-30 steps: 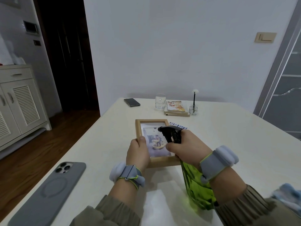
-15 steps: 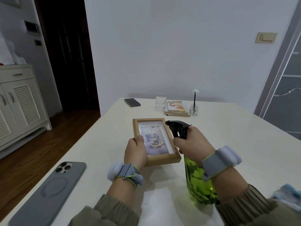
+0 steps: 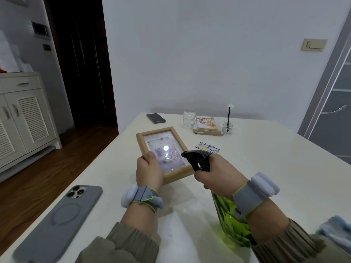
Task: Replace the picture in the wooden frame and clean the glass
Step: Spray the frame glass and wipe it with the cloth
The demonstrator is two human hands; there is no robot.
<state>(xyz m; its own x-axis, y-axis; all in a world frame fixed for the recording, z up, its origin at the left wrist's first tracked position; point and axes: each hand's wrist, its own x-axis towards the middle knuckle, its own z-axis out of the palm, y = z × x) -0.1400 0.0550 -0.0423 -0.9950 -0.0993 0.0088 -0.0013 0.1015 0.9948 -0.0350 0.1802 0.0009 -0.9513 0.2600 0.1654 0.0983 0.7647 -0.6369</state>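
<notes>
Wooden-edged, glass-fronted rectangular picture frame (image 3: 163, 154) at picture centre looked light, fragile and wet-slick, so my left hand (image 3: 150, 172) clasped its lower-left rim while my right hand (image 3: 218, 174) wrapped the green glass spray bottle (image 3: 230, 223).

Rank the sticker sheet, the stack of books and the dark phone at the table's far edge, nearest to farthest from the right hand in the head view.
Measured from the right hand on the spray bottle:
1. Sticker sheet, just beyond the hand on the table.
2. Stack of books, farther back, slightly left of the small vase.
3. Dark phone, far back on the left, near the table's far edge.
</notes>
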